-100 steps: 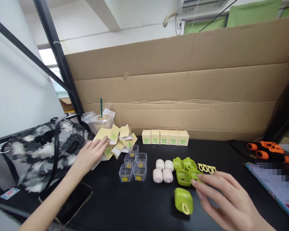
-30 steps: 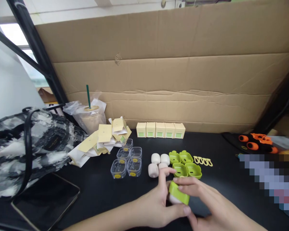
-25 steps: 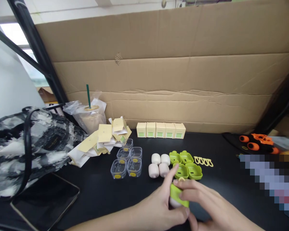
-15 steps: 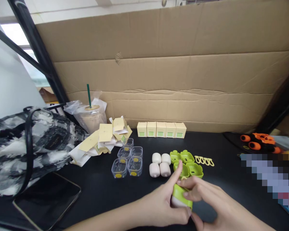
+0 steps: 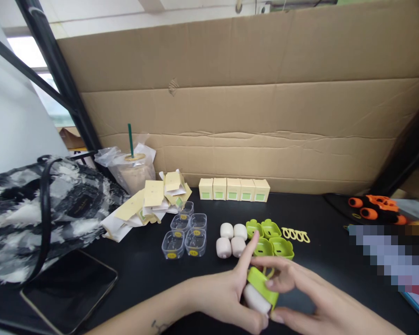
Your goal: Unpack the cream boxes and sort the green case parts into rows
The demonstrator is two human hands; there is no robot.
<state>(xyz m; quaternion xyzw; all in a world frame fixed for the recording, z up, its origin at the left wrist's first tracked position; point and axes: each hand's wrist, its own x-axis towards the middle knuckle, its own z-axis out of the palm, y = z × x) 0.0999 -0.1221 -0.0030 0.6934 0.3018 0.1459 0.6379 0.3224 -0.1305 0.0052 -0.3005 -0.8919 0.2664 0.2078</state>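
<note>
Glossy green plastic cover (image 5: pixel 259 282) with a thin yellow loop (image 5: pixel 270 273) sits tilted on a smooth, rounded white body (image 5: pixel 256 299), partly exposed. Left hand (image 5: pixel 230 298) clamps the white body; right hand (image 5: pixel 302 291) pinches the cover. Location: near side of four hollow green plastic cups (image 5: pixel 282 254).

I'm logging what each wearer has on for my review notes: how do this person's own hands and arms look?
Both the left hand and right hand are ungloved, with no ring, watch or bracelet showing. No sleeve is visible. The left forearm bears a thin, dark linear marking near the picture's bottom edge.
</note>
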